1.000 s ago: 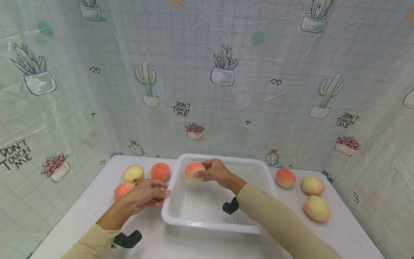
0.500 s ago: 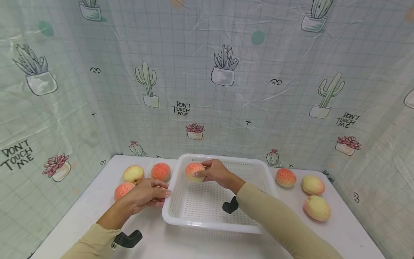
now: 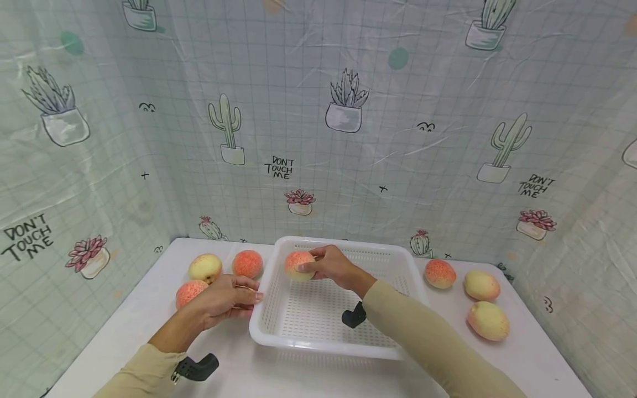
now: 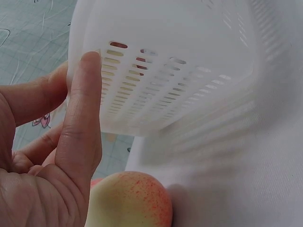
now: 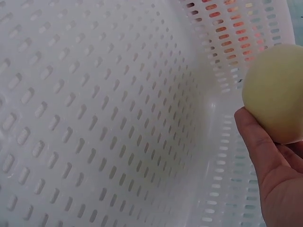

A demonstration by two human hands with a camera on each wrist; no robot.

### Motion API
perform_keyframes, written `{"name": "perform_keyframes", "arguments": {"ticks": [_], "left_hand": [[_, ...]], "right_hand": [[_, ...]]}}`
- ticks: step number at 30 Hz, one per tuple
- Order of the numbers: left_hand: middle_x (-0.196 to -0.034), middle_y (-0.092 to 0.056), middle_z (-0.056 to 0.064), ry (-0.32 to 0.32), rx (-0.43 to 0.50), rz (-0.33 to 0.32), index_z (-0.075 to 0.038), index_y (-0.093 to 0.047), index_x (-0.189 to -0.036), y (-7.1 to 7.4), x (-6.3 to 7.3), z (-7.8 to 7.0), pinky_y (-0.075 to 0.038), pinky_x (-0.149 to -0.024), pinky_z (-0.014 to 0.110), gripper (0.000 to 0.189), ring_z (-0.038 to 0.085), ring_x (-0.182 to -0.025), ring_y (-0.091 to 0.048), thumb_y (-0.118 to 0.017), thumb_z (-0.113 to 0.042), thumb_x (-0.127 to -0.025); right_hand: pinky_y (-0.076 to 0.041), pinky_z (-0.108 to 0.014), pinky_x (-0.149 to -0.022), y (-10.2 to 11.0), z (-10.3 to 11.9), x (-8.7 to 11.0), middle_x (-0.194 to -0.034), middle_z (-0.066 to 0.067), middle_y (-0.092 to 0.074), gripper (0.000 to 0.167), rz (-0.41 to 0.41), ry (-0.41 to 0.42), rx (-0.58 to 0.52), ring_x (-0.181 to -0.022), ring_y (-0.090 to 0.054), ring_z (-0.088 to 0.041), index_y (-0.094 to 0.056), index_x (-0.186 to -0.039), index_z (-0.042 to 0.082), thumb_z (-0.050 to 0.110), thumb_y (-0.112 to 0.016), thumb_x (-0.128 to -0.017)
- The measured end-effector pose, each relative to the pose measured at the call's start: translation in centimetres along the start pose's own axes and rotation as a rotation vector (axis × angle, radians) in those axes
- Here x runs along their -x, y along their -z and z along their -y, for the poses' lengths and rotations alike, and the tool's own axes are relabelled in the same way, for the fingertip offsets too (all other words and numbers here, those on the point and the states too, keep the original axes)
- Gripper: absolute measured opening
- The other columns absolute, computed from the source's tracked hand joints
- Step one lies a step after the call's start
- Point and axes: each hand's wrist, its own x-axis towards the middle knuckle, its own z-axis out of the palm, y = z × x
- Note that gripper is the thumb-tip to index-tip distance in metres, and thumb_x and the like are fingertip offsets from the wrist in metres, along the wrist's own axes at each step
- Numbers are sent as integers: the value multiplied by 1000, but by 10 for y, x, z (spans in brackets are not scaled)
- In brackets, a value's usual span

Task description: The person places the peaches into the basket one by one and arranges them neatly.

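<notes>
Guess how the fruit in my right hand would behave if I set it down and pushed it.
The fruit would probably roll, being nearly round. It seems firm: no dent shows where the right hand pinches it. Its matte skin suggests little slip.

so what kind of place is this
Probably a staged work booth: cactus-patterned sheeting screens the back and sides of a white table, which bears a basket and several fruits.

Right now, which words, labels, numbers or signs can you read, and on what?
"DON'T TOUCH ME": patterned sheet, left side.
"DON'T TOUCH ME": same sheet, left of centre.
"DON'T TOUCH ME": same sheet, right side.
Small crosses: same sheet.
Same sheet, dark print behind the table, right: unreadable.
White basket: none visible.
</notes>
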Motion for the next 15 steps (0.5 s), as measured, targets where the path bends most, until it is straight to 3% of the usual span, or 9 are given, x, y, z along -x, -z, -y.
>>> {"name": "perform_keyframes", "arguments": {"ticks": [15], "left_hand": [[-101, -79, 8, -4, 10, 15, 7, -62, -131, 1, -1, 0, -66, -74, 30, 51, 16, -81, -74, -82, -18, -91]], "right_hand": [[-65, -38, -89, -1, -4, -6, -119, -15, -75, 51, 7, -14, -12, -94, -74, -17, -67, -132, -2, 19, -83, -88]]}}
